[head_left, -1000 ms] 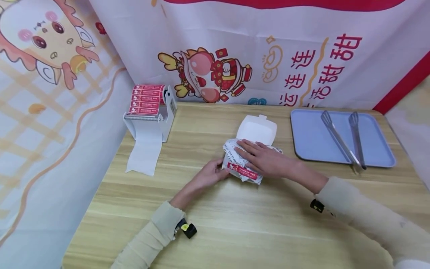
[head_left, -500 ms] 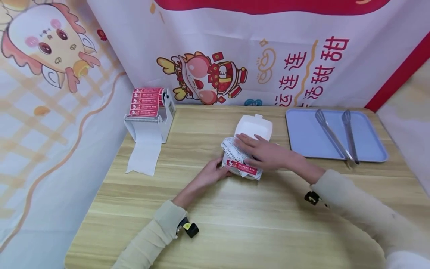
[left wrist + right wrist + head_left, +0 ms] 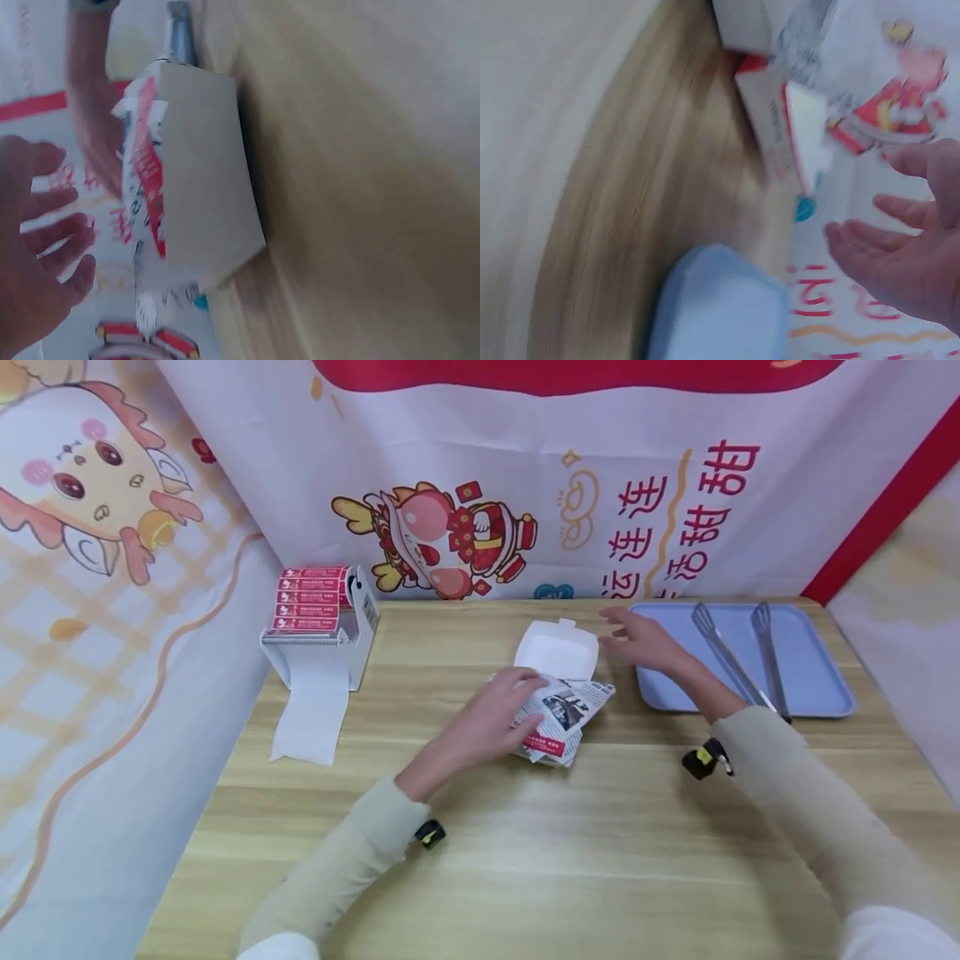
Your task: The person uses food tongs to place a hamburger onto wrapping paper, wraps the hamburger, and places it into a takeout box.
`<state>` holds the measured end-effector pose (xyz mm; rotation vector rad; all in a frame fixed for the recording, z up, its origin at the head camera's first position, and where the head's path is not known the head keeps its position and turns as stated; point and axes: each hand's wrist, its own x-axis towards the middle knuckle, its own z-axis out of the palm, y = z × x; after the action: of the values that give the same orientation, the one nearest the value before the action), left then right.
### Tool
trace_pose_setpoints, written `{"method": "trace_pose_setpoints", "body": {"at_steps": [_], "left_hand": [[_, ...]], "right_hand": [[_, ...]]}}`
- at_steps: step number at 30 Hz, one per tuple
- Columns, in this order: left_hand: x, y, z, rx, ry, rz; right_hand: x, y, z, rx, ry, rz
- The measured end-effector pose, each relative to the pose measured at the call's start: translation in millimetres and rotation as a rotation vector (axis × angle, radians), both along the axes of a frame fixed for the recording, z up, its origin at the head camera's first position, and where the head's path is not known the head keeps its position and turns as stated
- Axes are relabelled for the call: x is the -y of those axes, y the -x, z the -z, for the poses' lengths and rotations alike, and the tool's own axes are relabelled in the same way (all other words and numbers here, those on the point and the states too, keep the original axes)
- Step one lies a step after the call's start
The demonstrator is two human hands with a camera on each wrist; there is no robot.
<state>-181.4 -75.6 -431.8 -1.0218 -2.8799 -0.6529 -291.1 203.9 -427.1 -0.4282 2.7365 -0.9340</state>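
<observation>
A white takeaway box stands mid-table, its lid (image 3: pixel 555 647) folded back. A newsprint-paper-wrapped bundle (image 3: pixel 576 700) with a red sticker (image 3: pixel 545 745) sits in its base (image 3: pixel 202 165); a paper corner juts out to the right. Over the bundle's left side is my left hand (image 3: pixel 483 722), fingers spread and loosely bent. In the left wrist view a gap separates this hand from the paper. To the right of the lid, my right hand (image 3: pixel 647 643) hovers by the tray's near-left side, its fingers relaxed around nothing.
At the right a blue tray (image 3: pixel 663 695) carries two metal tongs (image 3: pixel 727 652), whose handles overhang its front edge. A sticker dispenser (image 3: pixel 363 643) with a red label roll (image 3: pixel 309 597) stands back left, its white backing strip (image 3: pixel 311 710) trailing onto the wooden table (image 3: pixel 540 868).
My right hand has lifted off the wrapped bundle and moved right and back. My left hand has let go of the box's left side and come up over the bundle. The paper corner shows now.
</observation>
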Motion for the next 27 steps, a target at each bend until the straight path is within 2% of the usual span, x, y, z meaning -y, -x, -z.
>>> {"method": "trace_pose_setpoints", "body": {"at_steps": [1,3,5,8,11,14,17,19,22,27], "left_hand": [[-9.1,5.3,0.5,-0.013,0.057,0.066],[-24.0,14.0,5.9,-0.005,0.163,0.160],[-34.1,18.1,16.3,0.002,0.261,0.208],[-38.7,16.4,32.1,-0.004,0.353,0.222],[-38.5,12.4,40.2,-0.053,0.372,0.221],[-37.9,12.5,43.0,-0.087,0.348,0.223],[-36.7,13.5,43.8,-0.086,0.336,0.222],[-35.3,14.4,44.2,-0.071,0.333,0.210],[-32.5,17.3,44.7,-0.053,0.312,0.173],[-28.8,24.9,46.6,-0.065,0.269,0.127]], "right_hand": [[1.7,5.8,5.1,0.064,0.001,0.017],[7.2,15.3,16.4,0.167,0.012,0.034],[14.5,20.2,27.3,0.227,0.005,0.048],[21.8,22.5,38.6,0.227,-0.017,0.032],[23.0,21.3,39.2,0.208,-0.016,0.030],[21.8,19.1,32.7,0.237,0.077,0.056],[21.7,14.8,23.1,0.264,0.199,0.078],[23.0,10.2,14.7,0.241,0.252,0.064],[25.5,0.5,2.8,0.142,0.275,-0.002],[31.4,-25.7,-12.3,-0.090,0.202,-0.151]]}}
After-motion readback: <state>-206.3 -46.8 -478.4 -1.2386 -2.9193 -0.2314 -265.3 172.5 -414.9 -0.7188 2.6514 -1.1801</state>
